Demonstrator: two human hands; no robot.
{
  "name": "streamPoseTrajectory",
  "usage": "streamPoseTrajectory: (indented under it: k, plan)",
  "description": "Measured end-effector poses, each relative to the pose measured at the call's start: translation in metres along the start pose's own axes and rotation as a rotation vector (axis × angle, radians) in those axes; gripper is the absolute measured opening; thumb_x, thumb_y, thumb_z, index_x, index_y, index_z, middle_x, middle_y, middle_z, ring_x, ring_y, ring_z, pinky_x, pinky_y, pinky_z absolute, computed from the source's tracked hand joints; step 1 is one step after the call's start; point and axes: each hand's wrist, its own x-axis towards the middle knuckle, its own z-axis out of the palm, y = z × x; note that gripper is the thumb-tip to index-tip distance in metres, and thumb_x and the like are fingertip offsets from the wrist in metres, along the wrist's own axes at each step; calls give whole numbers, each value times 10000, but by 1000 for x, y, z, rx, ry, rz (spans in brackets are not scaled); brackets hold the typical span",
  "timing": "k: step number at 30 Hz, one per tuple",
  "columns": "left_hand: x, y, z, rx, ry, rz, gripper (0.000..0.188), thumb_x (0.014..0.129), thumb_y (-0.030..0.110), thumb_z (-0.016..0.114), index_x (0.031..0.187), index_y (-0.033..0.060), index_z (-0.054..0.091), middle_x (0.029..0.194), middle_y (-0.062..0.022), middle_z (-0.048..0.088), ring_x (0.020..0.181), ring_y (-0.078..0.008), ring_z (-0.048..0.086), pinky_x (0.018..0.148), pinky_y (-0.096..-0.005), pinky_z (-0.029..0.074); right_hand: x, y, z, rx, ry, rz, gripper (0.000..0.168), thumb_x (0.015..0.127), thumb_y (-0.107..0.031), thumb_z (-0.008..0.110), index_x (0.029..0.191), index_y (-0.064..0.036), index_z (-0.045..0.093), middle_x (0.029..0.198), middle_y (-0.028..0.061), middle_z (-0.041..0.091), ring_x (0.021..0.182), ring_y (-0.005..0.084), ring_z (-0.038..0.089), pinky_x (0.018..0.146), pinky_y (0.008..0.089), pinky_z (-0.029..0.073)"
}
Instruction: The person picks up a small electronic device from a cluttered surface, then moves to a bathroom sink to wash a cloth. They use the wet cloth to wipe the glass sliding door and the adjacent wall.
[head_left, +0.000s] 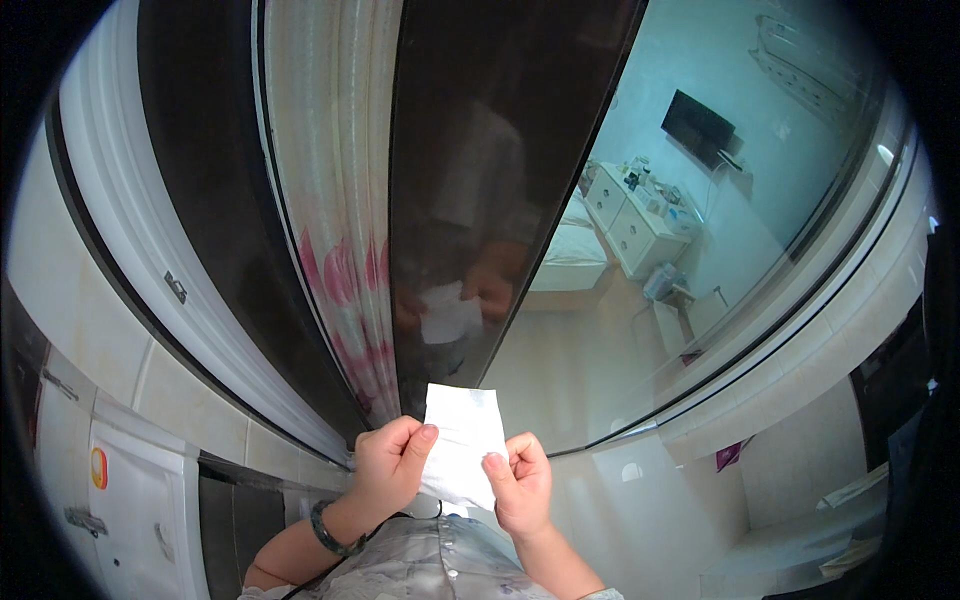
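A white folded sheet (463, 450), likely tissue or cloth, is held up in front of my body. My left hand (391, 456) pinches its left edge, thumb on the near face. At the lower right edge, my right hand (521, 480) grips it between thumb and curled fingers. A dark green bangle (330, 531) circles my left wrist. Beyond the sheet stands a dark glossy panel (465, 187), which mirrors my hands and the sheet.
Left of the panel hangs a curtain (337, 225) with pink flowers, beside a white frame (161, 247). Through clear glass at right show a white dresser (637, 217), a bed (574, 251) and a wall-mounted television (697, 127). A white fixture (142, 495) is at lower left.
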Motion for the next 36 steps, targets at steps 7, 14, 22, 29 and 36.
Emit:
streamPoseTrajectory:
  k: [7,14,22,29,36]
  plan:
    - [8,27,2,-66,80,297,161,757,105,641,673,34,523,562,-49,465,503,-111,453,470,-245,355,37,-1,19,-459,-103,-640,143,832,-79,551,796,-62,414,1035,124,465,790,119,454,691,228,377]
    - [-9,2,7,-1110,-429,-500,407,906,359,369,649,70,497,538,-12,494,450,-82,473,365,-200,342,14,-18,46,152,-478,94,205,884,-166,492,1007,-2,489,1016,140,553,541,54,504,440,185,403]
    - [-18,-8,32,-575,-131,-80,321,895,264,390,654,77,492,510,2,451,479,-101,454,491,-260,388,18,5,49,5,-141,-121,335,947,-257,370,816,3,538,717,76,606,570,115,533,566,251,447]
    - [2,-22,27,399,-203,287,532,744,566,524,759,38,589,756,-117,609,694,-270,597,595,-398,442,25,0,36,238,176,-13,351,956,-278,311,847,4,489,655,125,575,630,187,570,636,281,462]
    - [24,-5,3,402,-197,164,466,576,206,741,980,37,580,893,-101,600,752,-221,595,669,-303,485,20,12,12,505,-182,157,300,931,-256,323,865,-3,469,691,137,550,711,250,564,783,368,450]
